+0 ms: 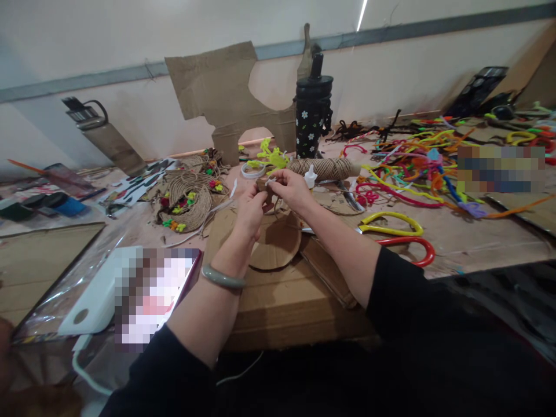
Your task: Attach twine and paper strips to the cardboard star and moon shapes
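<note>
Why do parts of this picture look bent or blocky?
Head view: the wide lens bows the wall's grey stripe; blocky patches hide the phone screen and a spot among the pipe cleaners; both hands, left hand and right hand, look sharp, evenly lit.

Small brown piece [263, 188], perhaps twine-wrapped

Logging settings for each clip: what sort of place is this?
Probably a handicraft workbench: a heap of coloured pipe cleaners, a jute twine spool, cut cardboard against the wall.
</note>
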Demonstrator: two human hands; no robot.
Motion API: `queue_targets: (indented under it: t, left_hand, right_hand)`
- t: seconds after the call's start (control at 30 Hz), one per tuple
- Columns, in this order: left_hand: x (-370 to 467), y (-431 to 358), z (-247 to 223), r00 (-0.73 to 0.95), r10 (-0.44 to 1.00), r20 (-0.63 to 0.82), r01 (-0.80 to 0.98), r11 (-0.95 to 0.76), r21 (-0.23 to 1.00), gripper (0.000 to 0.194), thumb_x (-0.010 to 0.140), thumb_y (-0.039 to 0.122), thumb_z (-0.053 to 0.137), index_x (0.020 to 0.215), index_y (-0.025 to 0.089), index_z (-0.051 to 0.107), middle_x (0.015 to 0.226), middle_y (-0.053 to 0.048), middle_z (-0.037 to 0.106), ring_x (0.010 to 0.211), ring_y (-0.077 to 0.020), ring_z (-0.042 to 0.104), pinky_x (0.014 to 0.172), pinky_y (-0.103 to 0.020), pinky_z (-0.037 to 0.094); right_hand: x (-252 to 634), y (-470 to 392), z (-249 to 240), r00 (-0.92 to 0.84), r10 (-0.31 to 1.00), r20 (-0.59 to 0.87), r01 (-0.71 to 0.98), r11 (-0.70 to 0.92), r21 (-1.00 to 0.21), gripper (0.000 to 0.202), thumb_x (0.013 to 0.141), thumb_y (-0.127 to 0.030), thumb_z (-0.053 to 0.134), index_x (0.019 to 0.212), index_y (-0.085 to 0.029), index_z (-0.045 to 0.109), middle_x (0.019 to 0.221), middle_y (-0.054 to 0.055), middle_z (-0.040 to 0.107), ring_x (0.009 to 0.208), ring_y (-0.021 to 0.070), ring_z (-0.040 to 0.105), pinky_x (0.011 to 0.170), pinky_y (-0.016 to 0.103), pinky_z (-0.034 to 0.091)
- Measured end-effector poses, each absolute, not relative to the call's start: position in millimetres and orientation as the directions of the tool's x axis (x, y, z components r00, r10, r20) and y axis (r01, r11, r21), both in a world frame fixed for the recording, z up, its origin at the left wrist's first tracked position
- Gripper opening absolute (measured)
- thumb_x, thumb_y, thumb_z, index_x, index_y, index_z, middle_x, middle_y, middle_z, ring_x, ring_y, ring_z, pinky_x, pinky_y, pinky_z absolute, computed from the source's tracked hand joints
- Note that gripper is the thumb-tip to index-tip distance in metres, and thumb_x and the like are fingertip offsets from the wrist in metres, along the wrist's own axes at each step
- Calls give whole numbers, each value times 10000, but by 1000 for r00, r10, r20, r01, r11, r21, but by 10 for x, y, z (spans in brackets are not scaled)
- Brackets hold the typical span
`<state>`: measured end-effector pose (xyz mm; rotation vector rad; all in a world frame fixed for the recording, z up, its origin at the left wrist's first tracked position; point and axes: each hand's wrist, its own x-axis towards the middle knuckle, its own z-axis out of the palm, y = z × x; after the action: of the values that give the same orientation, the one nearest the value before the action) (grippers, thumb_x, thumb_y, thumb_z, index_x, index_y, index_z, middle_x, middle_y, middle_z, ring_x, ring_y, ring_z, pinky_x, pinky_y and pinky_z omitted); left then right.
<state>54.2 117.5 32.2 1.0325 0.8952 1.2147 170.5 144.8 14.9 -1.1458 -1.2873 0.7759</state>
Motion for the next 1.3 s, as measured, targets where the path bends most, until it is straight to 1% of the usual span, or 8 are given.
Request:
queue_targets:
  t: [0.13,0.27,0.5,0.67,0.8,1.0,1.13,1.3]
  left_hand:
    - [528,1197,314,147,989,-8,-288,51,956,247,614,155,585,852,202,631,743,33,610,666,-86,532,640,-209,467]
    - [532,1191,314,168,986,10,-288,39,957,220,606,165,589,820,192,629,803,22,633,682,-84,535,626,-199,455]
    - [541,1162,328,162,987,-10,-278,55,959,266,615,175,587,875,199,636,801,24,624,678,-86,537,627,-207,459]
    - [532,1176,307,174,985,-8,-280,57,958,275,616,171,593,886,195,638,822,16,628,696,-90,544,612,-203,468]
    - [527,1182,296,173,985,-8,-267,55,962,262,625,169,583,880,197,637,773,25,606,682,-89,531,611,-204,475]
    - [514,1189,278,189,982,4,-266,48,963,254,635,174,587,885,195,629,774,21,607,691,-96,537,628,-219,488]
    - [509,1192,267,202,979,11,-262,43,964,272,624,182,590,893,199,625,790,20,609,715,-102,544,640,-227,493]
    - [510,1191,282,193,981,4,-263,47,964,274,601,179,588,873,200,615,804,20,607,721,-106,538,623,-226,485]
  right_hand:
    - [1712,1443,155,144,940,310,134,291,-947,180,711,-216,608,884,-167,614,656,-51,591,593,89,525,606,237,427]
    - [1718,1441,152,140,942,306,147,286,-947,189,699,-249,645,868,-166,623,708,-35,620,624,92,544,633,246,444]
    - [1717,1440,160,179,935,305,181,273,-945,174,686,-232,652,844,-161,632,733,-14,643,650,105,564,624,250,442]
    - [1728,1451,129,162,931,326,225,287,-931,160,700,-254,645,832,-165,638,694,-24,639,612,97,550,604,245,433]
    - [1728,1448,127,147,929,339,228,301,-926,153,706,-249,635,833,-166,641,714,-15,648,633,104,556,604,244,438]
    - [1730,1471,96,138,924,357,224,322,-920,147,712,-234,619,840,-166,643,744,-8,664,655,108,572,634,253,450]
    - [1731,1477,88,129,923,363,233,328,-916,135,724,-235,607,836,-169,642,734,-15,665,641,105,570,626,251,450]
    - [1721,1450,111,136,929,343,219,310,-925,150,734,-220,597,864,-159,642,727,-12,666,649,106,584,630,245,452]
